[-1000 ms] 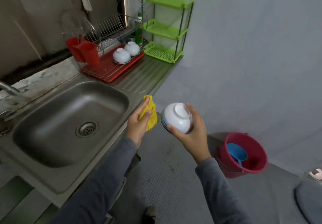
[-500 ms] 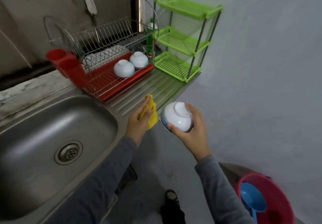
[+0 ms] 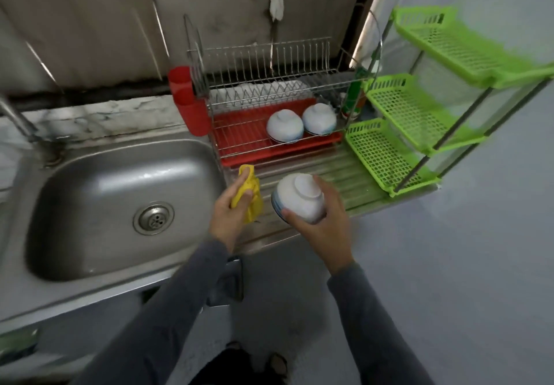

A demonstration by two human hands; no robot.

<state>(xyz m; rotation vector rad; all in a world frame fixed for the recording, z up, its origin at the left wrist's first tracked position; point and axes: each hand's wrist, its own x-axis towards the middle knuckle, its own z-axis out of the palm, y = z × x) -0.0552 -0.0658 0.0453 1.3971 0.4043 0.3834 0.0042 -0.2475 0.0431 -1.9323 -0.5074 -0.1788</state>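
Leftmost, the steel sink sits beneath me, its drain near the middle. Next, my left hand pinches a crumpled yellow cloth between thumb and fingers, just beside the bowl. My right hand curls round a white bowl, held upside down above the ribbed drainboard. Behind stand the dish rack holding two bowls, then the green shelf.

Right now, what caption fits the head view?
Right hand holds upturned white ceramic bowl; left hand grips yellow cloth.
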